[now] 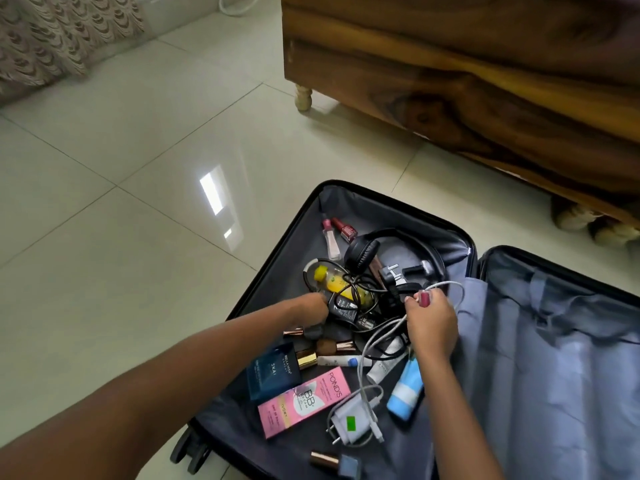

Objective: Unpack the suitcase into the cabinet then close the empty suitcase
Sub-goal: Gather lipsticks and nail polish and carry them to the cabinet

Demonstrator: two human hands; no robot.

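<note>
A dark suitcase point(391, 199) lies open on the tiled floor, its left half full of small items. My left hand point(311, 308) reaches into the pile beside a yellow bottle point(332, 282) and a black packet point(344, 308); its fingers are hidden, so its hold is unclear. My right hand point(431, 322) pinches a white cable point(379, 332) near a tangle of black cords and a black plug point(394, 277). Black headphones point(363, 251), a pink box point(303, 401), a blue box point(273, 374), a white charger point(351, 420) and a blue tube point(405, 393) lie around.
The suitcase's right half point(554, 358) has a grey zipped lining. A wooden cabinet point(467, 74) on short legs stands behind, to the upper right. A patterned curtain point(52, 36) hangs at the far left. Glossy floor tiles point(138, 202) stretch to the left.
</note>
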